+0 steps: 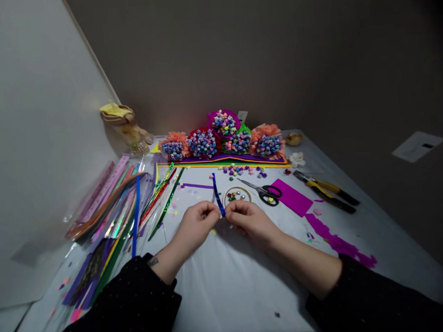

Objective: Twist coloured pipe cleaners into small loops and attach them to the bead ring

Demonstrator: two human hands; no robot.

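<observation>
A short shiny blue paper strip stands up between my two hands, its lower end pinched at the fingertips. My left hand is closed on it from the left, thumb against the fingers. From the right, my right hand pinches the same lower end; whether that end is folded is too small to tell. Just beyond my fingers lies a round dish with a gold rim and a few small shiny folded stars in it. Black-handled scissors rest to its right, blades pointing left.
Paper strips in clear sleeves spread across the left side. At the back stand several star bouquets in coloured wraps. Loose paper stars lie before them. A magenta paper sheet, magenta scraps and yellow-handled pliers lie on the right.
</observation>
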